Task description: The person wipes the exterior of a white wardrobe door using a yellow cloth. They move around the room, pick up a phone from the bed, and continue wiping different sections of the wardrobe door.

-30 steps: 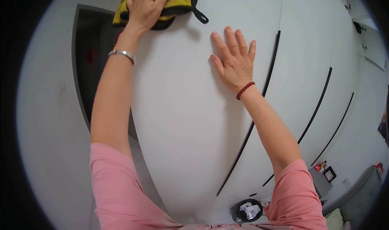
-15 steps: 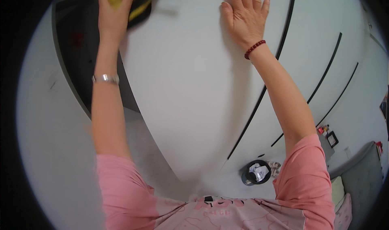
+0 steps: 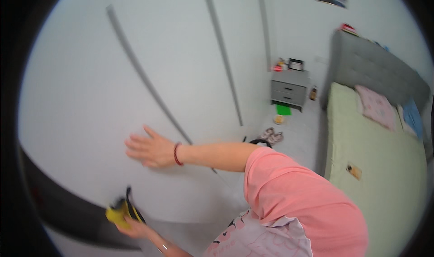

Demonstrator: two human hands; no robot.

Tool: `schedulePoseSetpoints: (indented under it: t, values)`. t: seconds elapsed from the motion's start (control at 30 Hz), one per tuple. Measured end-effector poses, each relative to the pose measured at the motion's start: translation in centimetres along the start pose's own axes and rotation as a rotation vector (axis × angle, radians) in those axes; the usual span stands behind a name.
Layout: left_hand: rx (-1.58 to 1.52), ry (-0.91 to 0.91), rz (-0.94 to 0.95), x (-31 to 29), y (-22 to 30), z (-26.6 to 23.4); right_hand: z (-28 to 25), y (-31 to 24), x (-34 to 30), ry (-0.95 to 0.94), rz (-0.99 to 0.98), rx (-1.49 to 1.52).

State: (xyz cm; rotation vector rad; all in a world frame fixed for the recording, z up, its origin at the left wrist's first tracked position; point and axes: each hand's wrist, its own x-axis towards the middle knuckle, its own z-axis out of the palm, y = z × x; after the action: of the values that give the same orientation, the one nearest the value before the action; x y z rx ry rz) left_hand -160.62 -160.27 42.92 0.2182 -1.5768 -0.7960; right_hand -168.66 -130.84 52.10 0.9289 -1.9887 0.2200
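My right hand [image 3: 151,149] lies flat on a white door panel [image 3: 81,98], fingers spread and holding nothing. A red bead bracelet is on that wrist. Lower down, my left hand [image 3: 135,228] is closed round a yellow-and-black handheld object [image 3: 120,211], beside the panel's edge. Its black part points up toward the panel; blur and the grip hide its exact kind. Close to the left hand, a dark opening [image 3: 68,211] runs along the panel's lower left edge.
Long dark strips [image 3: 144,78] run down the white doors. A grey nightstand [image 3: 289,86] with small items stands far off, shoes [image 3: 273,135] and a bin [image 3: 261,142] nearer on the floor. On the right is a bed [image 3: 375,175] with a phone [image 3: 354,171] on it.
My view has swung right, bringing the bed and nightstand into sight. Both hands now appear lower in the picture; the left still grips the yellow-and-black object, the right still rests on the panel.
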Motion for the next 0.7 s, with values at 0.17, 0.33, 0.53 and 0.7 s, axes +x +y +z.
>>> schedulePoseSetpoints:
  t: [0.17, 0.33, 0.53, 0.7]
  values:
    - [-0.503, -0.461, -0.607, -10.2, 6.0, -1.9, -6.2, 3.0, -15.4, -0.229, 0.861, 0.338]
    - [-1.079, -0.941, -1.083, -15.2, 14.2, 1.1, -14.0, 3.9, -31.2, 0.154, 1.539, 0.325]
    - [-1.293, -1.412, -1.556, -21.9, 20.5, 2.6, -21.0, 1.3, -36.1, 0.504, 1.602, 0.325]
    - [-1.397, -1.870, -1.423, -30.0, 26.9, 2.8, -23.1, -3.6, -34.4, 0.145, 1.028, 0.154]
